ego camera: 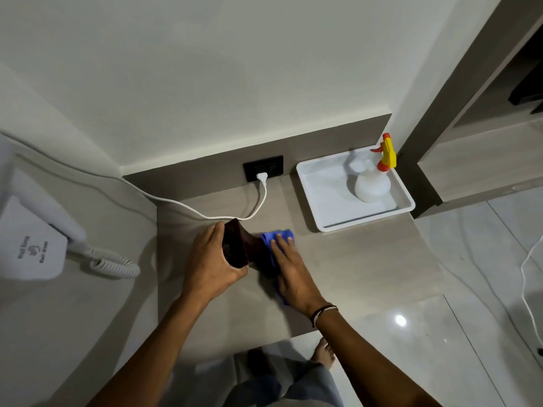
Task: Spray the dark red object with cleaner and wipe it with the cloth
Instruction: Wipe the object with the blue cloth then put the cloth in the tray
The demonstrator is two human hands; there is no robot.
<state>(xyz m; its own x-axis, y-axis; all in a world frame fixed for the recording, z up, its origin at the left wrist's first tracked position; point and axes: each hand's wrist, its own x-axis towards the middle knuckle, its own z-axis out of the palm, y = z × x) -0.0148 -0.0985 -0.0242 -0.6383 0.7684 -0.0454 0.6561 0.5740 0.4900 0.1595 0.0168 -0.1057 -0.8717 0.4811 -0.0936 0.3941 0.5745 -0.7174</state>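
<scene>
Your left hand (210,261) fingers clamp the dark red object (236,245), long axis running away from you; your right hand (289,270) fingers lie flat, slightly apart, on the blue cloth (271,245) beside it.

Left hand (210,259): I grip the dark red object (235,245), tilted on the counter (352,265).
Right hand (289,274): I press the blue cloth (271,245) flat against its side.
Spray bottle (374,177): upright in the white tray (317,183), well apart.

Bare arms; dark and pale bands (323,311) on the right wrist; trousers (293,386) perhaps grey.
</scene>
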